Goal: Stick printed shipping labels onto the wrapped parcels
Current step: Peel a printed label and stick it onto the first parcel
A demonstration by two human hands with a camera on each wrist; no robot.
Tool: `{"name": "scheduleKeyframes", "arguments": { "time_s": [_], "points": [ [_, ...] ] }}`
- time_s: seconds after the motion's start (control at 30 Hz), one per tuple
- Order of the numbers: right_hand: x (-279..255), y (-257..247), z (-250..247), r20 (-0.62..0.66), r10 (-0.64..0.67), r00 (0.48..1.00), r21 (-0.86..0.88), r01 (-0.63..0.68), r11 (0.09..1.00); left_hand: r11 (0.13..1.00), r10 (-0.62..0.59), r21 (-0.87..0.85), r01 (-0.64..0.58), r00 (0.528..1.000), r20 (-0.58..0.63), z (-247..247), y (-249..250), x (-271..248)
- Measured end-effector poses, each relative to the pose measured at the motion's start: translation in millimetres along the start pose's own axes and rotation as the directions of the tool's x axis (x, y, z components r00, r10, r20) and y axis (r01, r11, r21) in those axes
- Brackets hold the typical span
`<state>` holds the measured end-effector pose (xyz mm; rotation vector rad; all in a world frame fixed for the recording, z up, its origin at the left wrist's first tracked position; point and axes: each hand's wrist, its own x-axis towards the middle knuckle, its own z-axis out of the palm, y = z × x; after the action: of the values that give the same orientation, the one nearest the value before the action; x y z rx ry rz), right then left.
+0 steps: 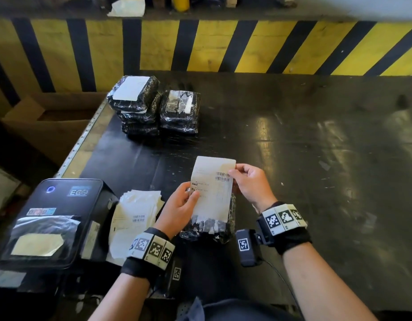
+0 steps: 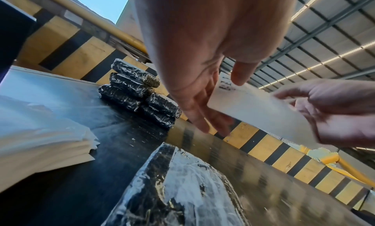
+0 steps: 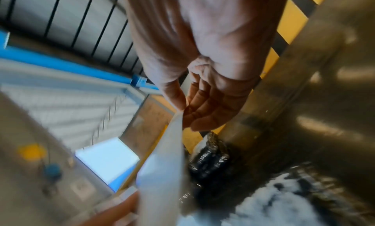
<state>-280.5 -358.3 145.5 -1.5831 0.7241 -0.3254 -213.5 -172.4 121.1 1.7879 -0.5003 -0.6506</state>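
Note:
A white shipping label (image 1: 212, 186) with barcodes is held up above a black plastic-wrapped parcel (image 1: 214, 230) lying near the table's front edge. My left hand (image 1: 184, 205) pinches the label's left edge between thumb and fingers. My right hand (image 1: 249, 181) pinches its right edge by the barcodes. From the left wrist view the label (image 2: 253, 110) hangs over the parcel (image 2: 182, 189). The right wrist view is blurred; there the label (image 3: 164, 165) runs edge-on from the thumb and fingers.
Two stacks of wrapped parcels (image 1: 151, 107) stand at the table's back left; the left stack's top one bears a label. A black label printer (image 1: 52, 218) sits at the front left, with a pile of paper sheets (image 1: 135, 216) beside it. A yellow-and-black striped wall (image 1: 223, 45) is behind.

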Motion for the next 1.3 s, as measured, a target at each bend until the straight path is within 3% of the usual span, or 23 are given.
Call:
{"name": "scheduleKeyframes", "arguments": {
  "time_s": [0.13, 0.3, 0.47, 0.67, 0.83, 1.3],
  "points": [
    [4, 25, 2, -0.010, -0.008, 1.000, -0.183, 0.006, 0.983, 0.989, -0.053, 0.136, 0.055, 0.998, -0.024, -4, -10, 0],
    [17, 54, 14, 0.011, 0.047, 0.999, -0.366, -0.040, 0.930, 0.955, -0.143, 0.272, 0.120, 0.987, 0.067, 1, -17, 4],
    [29, 71, 18, 0.059, 0.105, 0.993, -0.359, -0.077, 0.930, 0.931, -0.245, 0.301, 0.206, 0.965, 0.095, 4, -34, 13],
    [37, 78, 17, 0.050, 0.101, 0.994, -0.284, -0.083, 0.955, 0.934, -0.283, 0.253, 0.251, 0.954, 0.099, 3, -40, 17],
    [40, 83, 21, 0.056, 0.143, 0.988, -0.319, -0.118, 0.940, 0.926, -0.310, 0.255, 0.278, 0.946, 0.093, 2, -43, 17],
    [39, 93, 25, 0.038, 0.085, 0.996, -0.436, -0.060, 0.898, 0.906, -0.342, 0.304, 0.295, 0.933, 0.114, 3, -46, 23]
  ]
}}
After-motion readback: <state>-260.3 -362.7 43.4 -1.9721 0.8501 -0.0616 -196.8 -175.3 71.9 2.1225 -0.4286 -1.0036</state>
